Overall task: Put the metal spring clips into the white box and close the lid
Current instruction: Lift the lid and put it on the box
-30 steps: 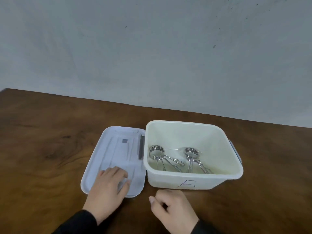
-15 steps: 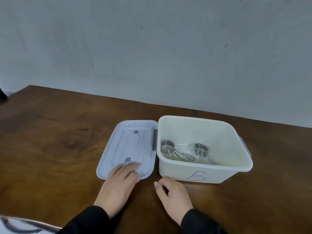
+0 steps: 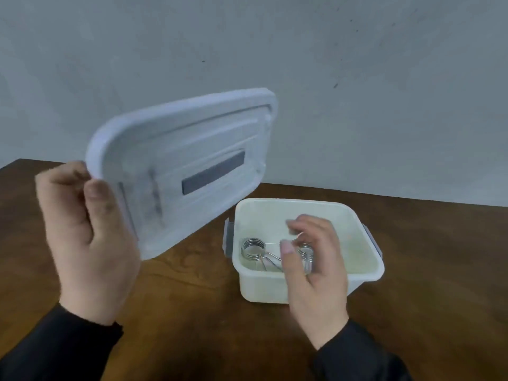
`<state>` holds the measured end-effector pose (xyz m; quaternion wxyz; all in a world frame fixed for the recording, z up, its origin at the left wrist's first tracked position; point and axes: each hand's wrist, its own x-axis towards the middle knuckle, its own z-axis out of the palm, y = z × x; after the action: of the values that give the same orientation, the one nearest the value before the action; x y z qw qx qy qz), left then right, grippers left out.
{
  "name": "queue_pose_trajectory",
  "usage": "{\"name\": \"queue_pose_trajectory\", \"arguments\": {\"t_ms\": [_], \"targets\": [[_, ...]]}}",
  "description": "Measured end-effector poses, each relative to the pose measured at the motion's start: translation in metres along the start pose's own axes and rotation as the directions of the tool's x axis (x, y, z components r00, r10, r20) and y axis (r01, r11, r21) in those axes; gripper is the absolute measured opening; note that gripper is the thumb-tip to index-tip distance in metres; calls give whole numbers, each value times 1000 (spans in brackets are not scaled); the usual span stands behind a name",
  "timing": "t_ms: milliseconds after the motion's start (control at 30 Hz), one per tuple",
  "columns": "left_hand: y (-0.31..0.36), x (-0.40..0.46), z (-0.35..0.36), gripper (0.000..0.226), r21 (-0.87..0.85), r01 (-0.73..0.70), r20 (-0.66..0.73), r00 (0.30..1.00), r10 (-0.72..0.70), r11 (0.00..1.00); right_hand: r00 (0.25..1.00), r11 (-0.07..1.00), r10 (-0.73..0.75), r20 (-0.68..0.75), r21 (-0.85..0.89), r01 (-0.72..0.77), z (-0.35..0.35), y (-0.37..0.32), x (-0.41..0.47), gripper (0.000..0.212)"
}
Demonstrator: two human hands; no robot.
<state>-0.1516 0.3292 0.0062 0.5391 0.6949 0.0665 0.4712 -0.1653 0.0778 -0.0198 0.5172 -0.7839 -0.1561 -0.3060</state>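
Two metal spring clips (image 3: 254,250) lie already on the floor of the white box (image 3: 365,273), so in my judgement only the closing of the lid (image 3: 178,171) is left. One clip is clear to see at the left of the box floor; the other is half hidden behind the right hand (image 3: 313,268).

The left hand (image 3: 85,237) holds the lid in the air, to the left of the box and well above the table (image 3: 192,312). The thumb presses on the near face of the lid at its left short edge, and the other fingers are curled behind it. The lid is tilted and its far corner points up toward the wall (image 3: 357,78). The right hand floats in front of the box with fingers loosely spread and holds nothing; it looks blurred, and I cannot tell if it touches the rim.

To do this step well, the lid should first be turned flat, with its long side along the long side of the box, and only then brought over the opening. A grip at one short edge alone lets the lid swing, so the free right hand would help if it takes the opposite edge. It is better to lower the lid straight, so that the edge meets the rim on all four sides together, and then to press at the corners. The grey latches (image 3: 227,237) at the two short sides of the box should stay outward, otherwise the lid may sit on top of them and not close fully.
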Motion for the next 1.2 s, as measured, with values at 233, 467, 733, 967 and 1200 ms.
{"name": "queue_pose_trajectory", "arguments": {"t_ms": [233,467,733,967,1200], "targets": [[50,-3,67,27,-232,446,394,856,-336,865,908,906,416,-45,111,-409,-89,24,57,44],[7,-28,117,31,100,548,590,639,-493,830,803,802,595,-38,-43,-596,-120,66,42,41],[-18,-43,142,38,323,477,572,589,-571,817,718,723,688,103,-175,-668,-125,110,32,55],[-18,-46,141,42,432,471,559,529,-639,769,664,677,730,161,-300,-672,-132,124,32,57],[-19,-55,128,68,493,558,519,426,-741,667,640,674,739,211,-201,-711,-134,134,32,58]]}}
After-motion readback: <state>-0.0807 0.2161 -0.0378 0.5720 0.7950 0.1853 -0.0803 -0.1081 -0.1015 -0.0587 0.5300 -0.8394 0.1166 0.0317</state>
